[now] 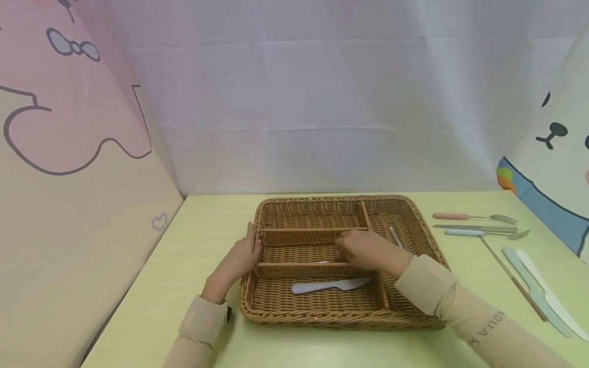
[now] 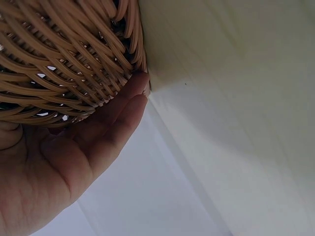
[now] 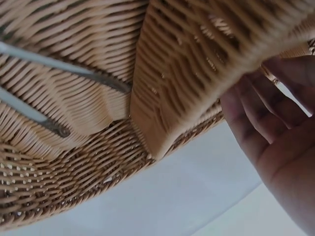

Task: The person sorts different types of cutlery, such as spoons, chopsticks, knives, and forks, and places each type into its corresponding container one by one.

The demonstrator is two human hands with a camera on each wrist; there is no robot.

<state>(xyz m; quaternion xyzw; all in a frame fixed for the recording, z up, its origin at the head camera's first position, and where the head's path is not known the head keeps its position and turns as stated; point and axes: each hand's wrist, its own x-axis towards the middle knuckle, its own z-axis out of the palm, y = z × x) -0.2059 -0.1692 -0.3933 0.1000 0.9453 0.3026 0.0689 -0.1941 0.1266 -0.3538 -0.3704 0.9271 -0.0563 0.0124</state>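
Observation:
A brown wicker basket [image 1: 322, 319] with several compartments sits on the table. My left hand [image 1: 241, 255] rests against its left end; in the left wrist view the fingers [image 2: 115, 130] lie fairly straight along the outer wall. Inside the middle compartment, my right hand [image 1: 368, 250] has its fingers lowered and curled. It pinches a thin silvery utensil [image 1: 329, 261], whose kind is mostly hidden by the divider and hand. A pale-handled knife [image 1: 317, 286] lies in the front compartment. Slim metal utensils [image 3: 64, 66] lie in the right compartment, partly out of view.
On the table right of the basket lie a pink-handled fork [image 1: 453, 216], a blue-handled fork [image 1: 465, 232], chopsticks [image 1: 476, 227], a brown-ended thin stick [image 1: 515, 281], a green knife [image 1: 536, 291] and a white knife [image 1: 552, 296]. Cloth walls [image 1: 294, 102] stand behind and beside the table.

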